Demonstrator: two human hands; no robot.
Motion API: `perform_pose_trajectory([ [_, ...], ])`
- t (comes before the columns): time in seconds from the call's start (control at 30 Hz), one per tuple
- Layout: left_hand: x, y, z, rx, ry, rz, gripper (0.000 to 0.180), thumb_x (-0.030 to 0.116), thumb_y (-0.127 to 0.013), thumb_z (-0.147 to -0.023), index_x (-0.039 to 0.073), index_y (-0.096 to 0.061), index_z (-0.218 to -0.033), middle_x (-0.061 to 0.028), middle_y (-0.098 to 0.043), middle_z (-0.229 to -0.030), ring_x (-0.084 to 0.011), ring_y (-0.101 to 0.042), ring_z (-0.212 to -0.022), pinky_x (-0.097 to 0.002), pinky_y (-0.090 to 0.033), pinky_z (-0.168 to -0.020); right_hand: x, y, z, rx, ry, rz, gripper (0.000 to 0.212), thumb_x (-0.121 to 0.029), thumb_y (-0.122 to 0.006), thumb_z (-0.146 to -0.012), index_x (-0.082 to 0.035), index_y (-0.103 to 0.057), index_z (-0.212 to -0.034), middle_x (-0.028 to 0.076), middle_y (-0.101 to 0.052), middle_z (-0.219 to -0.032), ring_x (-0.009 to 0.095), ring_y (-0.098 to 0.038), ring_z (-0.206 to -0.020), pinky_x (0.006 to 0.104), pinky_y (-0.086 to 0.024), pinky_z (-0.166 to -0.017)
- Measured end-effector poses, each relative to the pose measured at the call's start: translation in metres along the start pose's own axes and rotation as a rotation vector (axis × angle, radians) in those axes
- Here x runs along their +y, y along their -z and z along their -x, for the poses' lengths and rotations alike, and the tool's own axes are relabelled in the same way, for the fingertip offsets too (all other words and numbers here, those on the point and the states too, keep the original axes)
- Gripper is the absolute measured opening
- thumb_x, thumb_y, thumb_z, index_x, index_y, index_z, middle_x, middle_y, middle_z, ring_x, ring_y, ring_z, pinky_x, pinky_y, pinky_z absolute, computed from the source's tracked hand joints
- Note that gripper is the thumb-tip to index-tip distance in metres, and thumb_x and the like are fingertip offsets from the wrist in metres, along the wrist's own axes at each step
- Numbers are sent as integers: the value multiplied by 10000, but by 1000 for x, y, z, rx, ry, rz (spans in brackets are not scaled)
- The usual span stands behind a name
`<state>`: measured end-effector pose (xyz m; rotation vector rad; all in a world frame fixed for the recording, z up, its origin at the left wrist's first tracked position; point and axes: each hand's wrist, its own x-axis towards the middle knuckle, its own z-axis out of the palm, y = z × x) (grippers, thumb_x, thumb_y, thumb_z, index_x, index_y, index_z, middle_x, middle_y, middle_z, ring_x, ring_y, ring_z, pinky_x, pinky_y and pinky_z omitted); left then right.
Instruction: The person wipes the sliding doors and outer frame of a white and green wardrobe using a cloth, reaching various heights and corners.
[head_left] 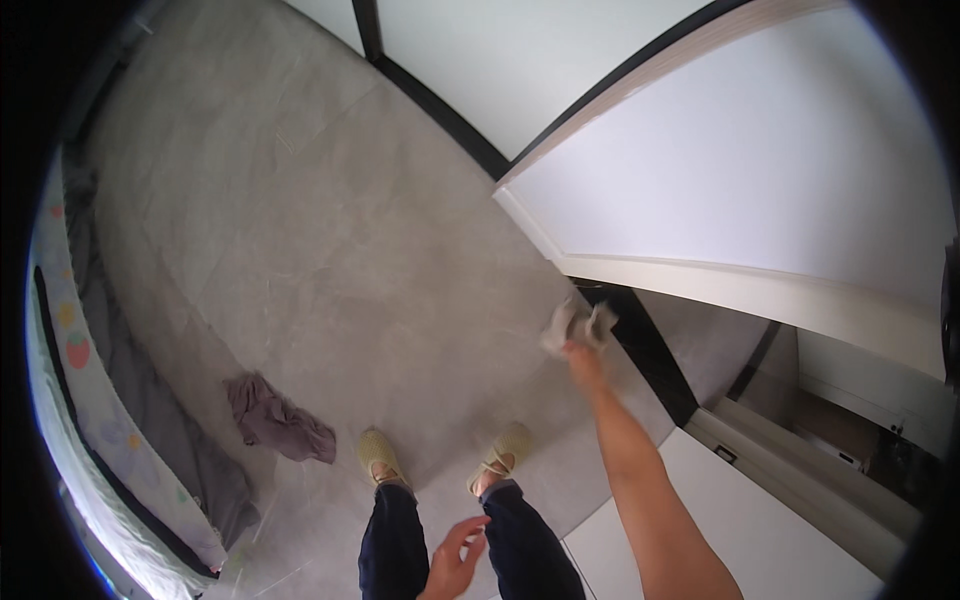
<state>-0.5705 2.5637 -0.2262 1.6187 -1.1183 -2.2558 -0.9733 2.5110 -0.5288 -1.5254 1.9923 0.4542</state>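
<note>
My right hand [583, 356] is stretched forward near the doorway, closed on a pale beige bundle [563, 326]. Motion blurs the bundle; it looks like soft cloth, but its exact kind is unclear. Low in the picture, my left hand [455, 562] hovers in front of my dark trousers. Its fingers are loosely bent with a gap to the thumb, and nothing shows in it. A crumpled mauve-brown cloth [278, 420] lies on the grey floor to the left of my feet.
On the left stands a bed edge with a fruit-patterned cover [78, 330] and grey fabric [150, 400] below it. White panels and a wall [740, 160] rise at the right. A dark threshold strip [650, 355] crosses the doorway. A white cabinet or door surface [720, 510] lies beside my right arm.
</note>
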Motion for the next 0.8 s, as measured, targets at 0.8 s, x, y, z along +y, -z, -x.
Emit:
perform_pose_trajectory([
  [0.8, 253, -182, 229, -503, -960, -806, 316, 250, -655, -886, 8, -639, -1088, -191, -628, -763, -310, -615, -703, -403, -461, -616, -164, 377, 688, 860, -604, -1286, 311, -46, -668, -814, -75, -664, -1124, 88, -695, -989, 175, -659, -785, 300, -540, -745],
])
